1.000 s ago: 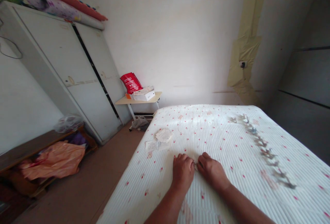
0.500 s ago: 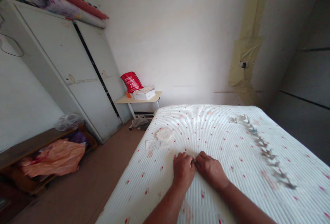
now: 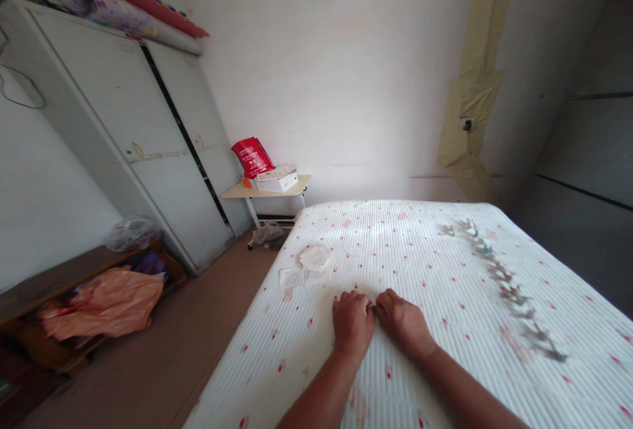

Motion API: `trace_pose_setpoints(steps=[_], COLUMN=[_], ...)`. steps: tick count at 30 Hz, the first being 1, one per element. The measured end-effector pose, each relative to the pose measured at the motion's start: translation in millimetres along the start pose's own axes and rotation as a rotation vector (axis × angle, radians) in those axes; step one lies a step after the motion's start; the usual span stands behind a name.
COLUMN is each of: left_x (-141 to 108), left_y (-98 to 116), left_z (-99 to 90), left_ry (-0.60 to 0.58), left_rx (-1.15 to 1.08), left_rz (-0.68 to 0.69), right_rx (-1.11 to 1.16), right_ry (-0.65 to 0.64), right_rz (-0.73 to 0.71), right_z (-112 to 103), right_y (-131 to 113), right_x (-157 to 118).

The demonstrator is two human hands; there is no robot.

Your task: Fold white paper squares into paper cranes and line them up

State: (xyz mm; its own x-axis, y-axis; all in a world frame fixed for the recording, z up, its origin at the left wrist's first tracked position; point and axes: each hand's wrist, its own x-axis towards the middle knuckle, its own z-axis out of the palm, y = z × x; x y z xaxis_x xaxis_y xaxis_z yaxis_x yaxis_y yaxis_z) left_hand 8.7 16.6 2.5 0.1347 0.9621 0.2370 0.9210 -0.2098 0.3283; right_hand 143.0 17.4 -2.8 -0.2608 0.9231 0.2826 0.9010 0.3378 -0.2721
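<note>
My left hand (image 3: 353, 320) and my right hand (image 3: 403, 320) are close together over the near middle of the bed, which has a white ribbed cover with red spots (image 3: 376, 231). The fingers of both are curled and closed. A tiny dark bit shows between the fingertips; what they grip is mostly hidden. Beyond my left hand, printed paper pieces (image 3: 315, 258) lie on the cover. To the right of my right hand, a row of several small folded, greyish pieces (image 3: 514, 295) runs along the bed.
A small table (image 3: 237, 191) against the wall bears a red bag (image 3: 252, 157) and a white box (image 3: 277, 182). On the left are a grey cabinet (image 3: 113, 106) with rolled mats (image 3: 113, 10) on top, and a low wooden bench with orange cloth (image 3: 106, 302).
My hands have barely moved; the right one has shifted very slightly, and the gap between the fingertips looks a little wider.
</note>
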Motion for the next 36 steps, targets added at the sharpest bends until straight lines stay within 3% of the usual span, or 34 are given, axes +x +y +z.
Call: trace_pose_setpoints(steps=[6,15,27,36], left_x=[1.6,2.8,3.5,4.8], left_y=[0.3,0.6,-0.7,1.0], left_z=[2.6,1.3,0.7,-2.5], left_ry=[0.018,-0.006,-0.012,-0.032], left_rx=[0.010,0.028,0.033,0.039], left_rz=[-0.012,-0.006,-0.005,-0.021], right_rx=[0.369,0.390,0.641,0.640], right_ry=[-0.071,-0.101,-0.151,-0.160], right_rz=[0.026,0.065,0.027,0.021], right_z=[-4.8,-3.5,-3.6,-4.5], right_y=[20.4,24.1,32.0,30.2], right_x=[5.3,12.6,17.6,18.9])
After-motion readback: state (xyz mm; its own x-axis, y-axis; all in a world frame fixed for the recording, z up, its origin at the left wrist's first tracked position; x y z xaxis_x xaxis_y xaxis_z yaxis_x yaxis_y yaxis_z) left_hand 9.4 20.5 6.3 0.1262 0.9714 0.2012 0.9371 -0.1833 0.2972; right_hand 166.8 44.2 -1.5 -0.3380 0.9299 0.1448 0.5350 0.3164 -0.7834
